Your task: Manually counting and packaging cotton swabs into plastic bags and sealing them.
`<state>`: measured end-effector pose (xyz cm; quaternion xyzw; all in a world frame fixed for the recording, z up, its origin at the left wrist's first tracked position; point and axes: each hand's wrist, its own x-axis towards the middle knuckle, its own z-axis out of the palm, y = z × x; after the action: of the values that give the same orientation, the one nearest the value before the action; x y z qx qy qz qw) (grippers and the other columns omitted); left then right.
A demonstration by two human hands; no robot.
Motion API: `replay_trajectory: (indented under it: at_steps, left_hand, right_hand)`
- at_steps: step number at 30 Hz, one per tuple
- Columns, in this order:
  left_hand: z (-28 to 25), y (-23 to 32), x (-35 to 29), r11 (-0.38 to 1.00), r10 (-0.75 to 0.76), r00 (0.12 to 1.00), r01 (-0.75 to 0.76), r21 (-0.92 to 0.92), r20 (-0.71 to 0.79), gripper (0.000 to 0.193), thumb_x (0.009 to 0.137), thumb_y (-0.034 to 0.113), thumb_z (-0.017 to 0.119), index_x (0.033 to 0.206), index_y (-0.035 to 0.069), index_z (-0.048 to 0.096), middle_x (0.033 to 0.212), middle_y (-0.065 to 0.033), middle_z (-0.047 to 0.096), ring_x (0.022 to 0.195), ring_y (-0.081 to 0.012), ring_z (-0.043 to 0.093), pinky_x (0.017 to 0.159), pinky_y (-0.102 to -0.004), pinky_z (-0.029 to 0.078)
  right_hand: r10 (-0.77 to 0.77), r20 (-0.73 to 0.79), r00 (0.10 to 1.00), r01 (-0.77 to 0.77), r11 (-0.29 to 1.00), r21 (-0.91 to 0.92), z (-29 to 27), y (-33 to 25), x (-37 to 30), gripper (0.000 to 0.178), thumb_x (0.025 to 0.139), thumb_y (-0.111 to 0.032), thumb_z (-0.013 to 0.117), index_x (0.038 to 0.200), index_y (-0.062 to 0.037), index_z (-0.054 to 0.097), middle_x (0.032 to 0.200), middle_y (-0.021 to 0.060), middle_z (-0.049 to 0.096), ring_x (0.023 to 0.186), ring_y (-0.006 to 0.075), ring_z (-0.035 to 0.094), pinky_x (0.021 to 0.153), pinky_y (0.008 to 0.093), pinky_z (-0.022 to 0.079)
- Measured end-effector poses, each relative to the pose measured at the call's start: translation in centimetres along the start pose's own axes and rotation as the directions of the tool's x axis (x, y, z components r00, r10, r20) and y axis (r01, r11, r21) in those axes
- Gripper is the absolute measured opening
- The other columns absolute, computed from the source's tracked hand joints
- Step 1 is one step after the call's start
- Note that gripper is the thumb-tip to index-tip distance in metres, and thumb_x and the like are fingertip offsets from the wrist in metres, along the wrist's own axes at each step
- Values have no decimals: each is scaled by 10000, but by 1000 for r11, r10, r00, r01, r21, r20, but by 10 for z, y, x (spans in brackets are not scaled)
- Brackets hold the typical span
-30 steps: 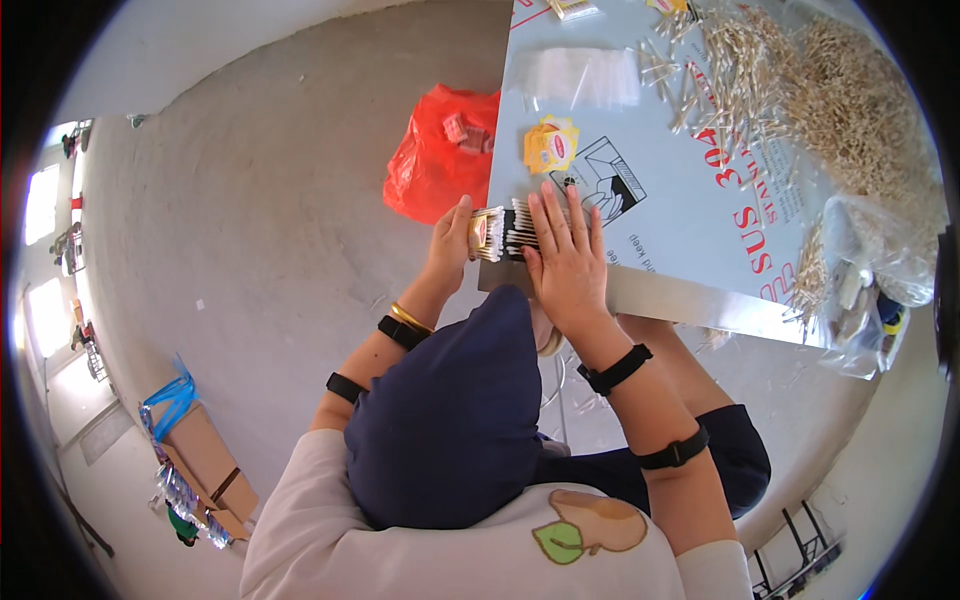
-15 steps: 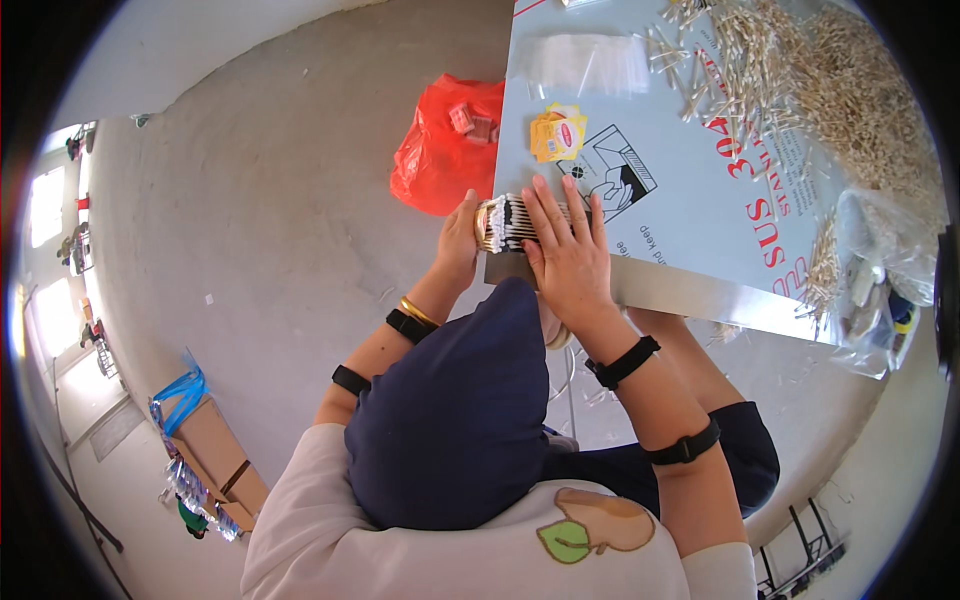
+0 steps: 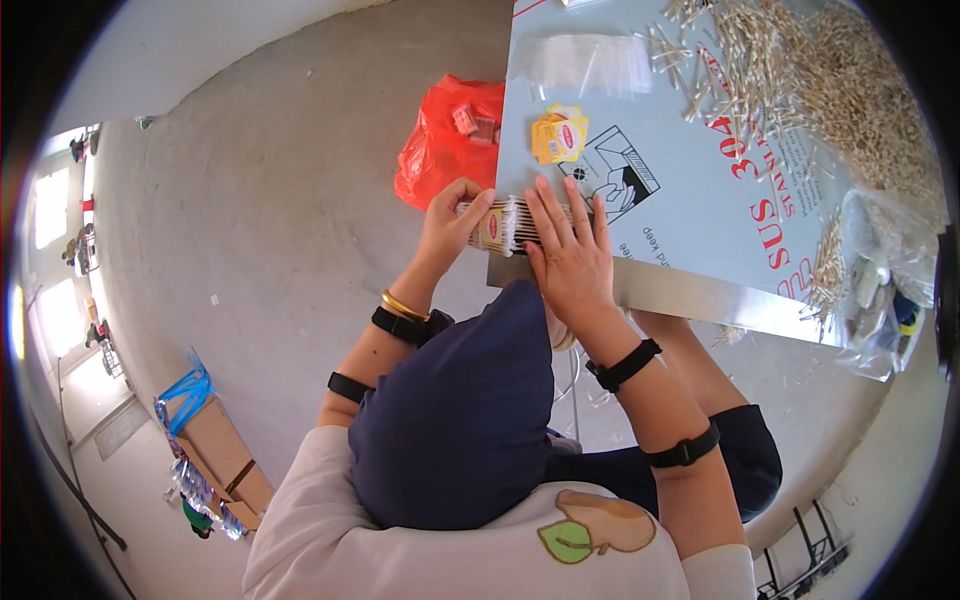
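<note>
Though slender-stemmed, a dense swab bundle (image 3: 514, 226)

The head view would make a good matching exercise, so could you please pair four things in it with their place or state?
Things:
1. Left hand
2. Red plastic bag
3. Small pile of yellow cards
4. Heap of loose swabs

Places or states:
A. On the right part of the table in the picture
B. Just below the clear sleeves in the picture
C. Thumb and fingers on a swab bundle
D. Beside the table's left edge

Pairs: 1-C, 2-D, 3-B, 4-A
</note>
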<state>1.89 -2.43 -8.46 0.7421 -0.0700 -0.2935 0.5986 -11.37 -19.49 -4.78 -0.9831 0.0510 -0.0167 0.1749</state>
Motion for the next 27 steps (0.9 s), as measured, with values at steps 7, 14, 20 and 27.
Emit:
replay_trajectory:
  at_steps: [7, 14, 20, 27]
  left_hand:
    - [-9, 13, 15, 993, 43, 987, -60, 100, 156, 184, 991, 140, 698, 878, 26, 608, 816, 36, 604, 797, -40, 557, 738, -237, 481]
    - [-14, 19, 18, 992, -80, 970, 56, 109, 228, 180, 1000, 148, 694, 894, 22, 621, 836, 35, 615, 800, -43, 565, 741, -243, 493]
    - [-16, 20, 18, 989, -56, 969, 20, 150, 241, 170, 998, 144, 696, 899, 26, 622, 840, 35, 617, 799, -42, 562, 726, -243, 494]
    - [-15, 18, 17, 992, -50, 973, 23, 124, 223, 168, 993, 138, 699, 899, 25, 619, 840, 34, 617, 803, -40, 554, 733, -237, 488]
  right_hand:
    - [2, -10, 1000, -2, 1000, 0, 0, 0, 0, 658, 1022, -361, 542, 1624, -174, 350, 1695, -8, 310, 1586, 271, 220, 1291, 538, 139]
    - [-3, -21, 1000, 3, 1000, -1, 1, 2, 0, 665, 1007, -359, 572, 1611, -162, 374, 1685, 2, 332, 1582, 272, 235, 1289, 539, 144]
    - [-12, -32, 999, 12, 1000, 1, 0, 3, 0, 660, 996, -358, 593, 1595, -159, 399, 1676, 4, 347, 1580, 273, 241, 1287, 539, 150]
    - [-20, -43, 999, 21, 1000, 20, 0, 3, 0, 635, 991, -345, 603, 1569, -150, 427, 1670, 10, 357, 1577, 275, 250, 1283, 541, 166]
